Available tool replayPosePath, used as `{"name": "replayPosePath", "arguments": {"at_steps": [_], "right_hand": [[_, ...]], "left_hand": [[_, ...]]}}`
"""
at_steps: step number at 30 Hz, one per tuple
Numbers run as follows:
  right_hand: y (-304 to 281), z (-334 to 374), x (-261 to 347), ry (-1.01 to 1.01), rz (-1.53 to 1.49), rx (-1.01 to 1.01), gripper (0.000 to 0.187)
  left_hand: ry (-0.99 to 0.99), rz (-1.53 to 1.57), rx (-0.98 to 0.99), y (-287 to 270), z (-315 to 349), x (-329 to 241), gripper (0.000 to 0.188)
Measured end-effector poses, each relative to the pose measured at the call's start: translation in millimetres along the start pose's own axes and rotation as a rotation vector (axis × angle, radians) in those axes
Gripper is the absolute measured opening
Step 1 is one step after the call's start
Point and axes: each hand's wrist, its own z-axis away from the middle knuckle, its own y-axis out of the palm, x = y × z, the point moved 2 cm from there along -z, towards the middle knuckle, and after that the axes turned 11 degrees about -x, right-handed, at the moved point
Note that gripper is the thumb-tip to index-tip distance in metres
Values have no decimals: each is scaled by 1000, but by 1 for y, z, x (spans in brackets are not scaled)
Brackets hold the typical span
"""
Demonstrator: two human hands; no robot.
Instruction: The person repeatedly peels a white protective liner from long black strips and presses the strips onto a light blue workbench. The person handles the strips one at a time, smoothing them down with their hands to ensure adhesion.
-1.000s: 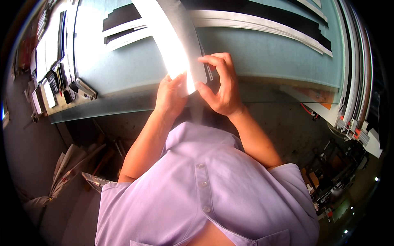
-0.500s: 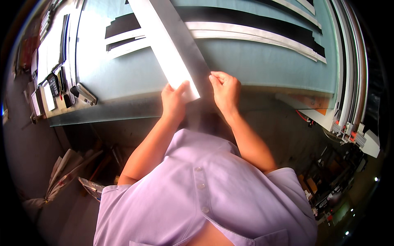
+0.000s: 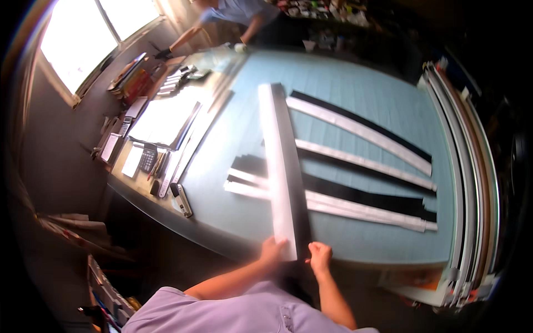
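Observation:
A long strip (image 3: 280,183), white along its left side and black along its right, reaches from my hands far across the pale blue tabletop (image 3: 355,72). My left hand (image 3: 272,251) is closed on the near end at the white edge, the thumb on top. At the black edge of that same end, my right hand (image 3: 320,256) is pinched shut, its fingertips partly blurred. Beneath the strip, running crosswise, lie a stack of black and white strips (image 3: 366,208) and a thinner set (image 3: 361,161). Another black and white pair (image 3: 361,126) lies farther off.
To the left are a stapler (image 3: 181,200), a calculator (image 3: 148,157), a long ruler (image 3: 186,155) and papers (image 3: 164,119). Metal rails (image 3: 463,183) line the right side. Another person (image 3: 239,12) leans over the far left corner, near a bright window (image 3: 80,44).
My view has lifted, bringing in the far table, window and other person. Both hands stay at the strip's near end, which now points more straight away from me.

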Motion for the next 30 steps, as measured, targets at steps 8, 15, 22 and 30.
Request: {"name": "replayPosePath", "arguments": {"at_steps": [8,15,22,30], "right_hand": [[10,21,6,-558,235,-300,28],[4,19,14,-431,263,-231,28],[2,-9,-4,-192,197,-59,18],[-2,-22,-14,157,-70,101,16]], "left_hand": [[67,-81,-64,8,-42,51,27],[108,-98,-76,7,-68,71,25],[110,-88,-67,0,-71,66,26],[29,-26,-47,5,-36,32,30]]}}
